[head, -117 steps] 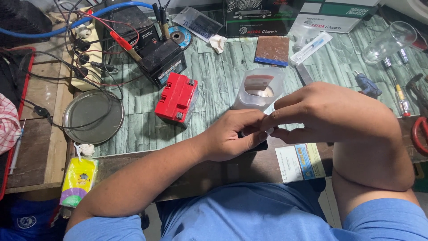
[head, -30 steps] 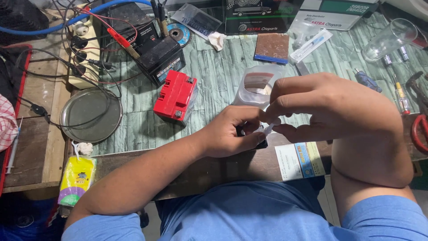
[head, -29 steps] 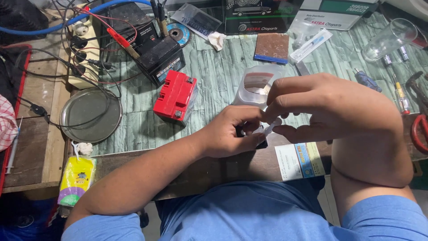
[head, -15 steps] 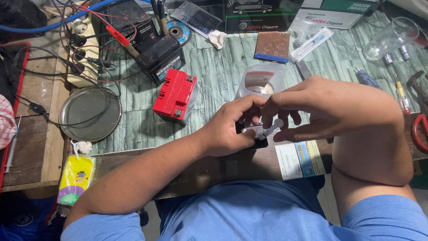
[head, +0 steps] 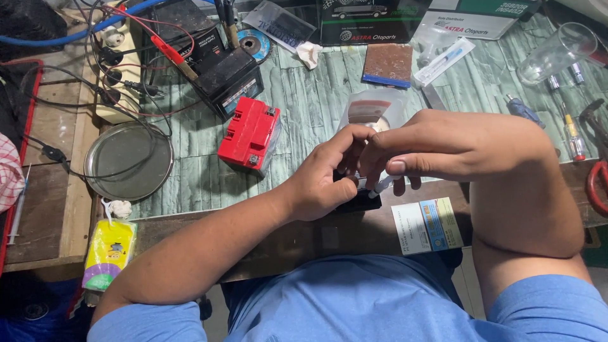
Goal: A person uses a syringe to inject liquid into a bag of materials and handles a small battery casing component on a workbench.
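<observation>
left hand [head: 326,183] grip, right hand [head: 443,142] grip pinch small white part [head: 382,185] | red battery [head: 249,133] left

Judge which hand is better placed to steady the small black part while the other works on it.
Left, probably. The left hand already wraps the black part at the table edge, while the right hand pinches a small white piece just above it, so its fingers are occupied.

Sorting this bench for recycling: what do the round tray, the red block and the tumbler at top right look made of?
Round tray: likely steel, dull grey sheen with a rolled rim. Red block: glossy moulded plastic, ribbed casing. Tumbler: clear, glass or plastic; I cannot tell which.
</observation>
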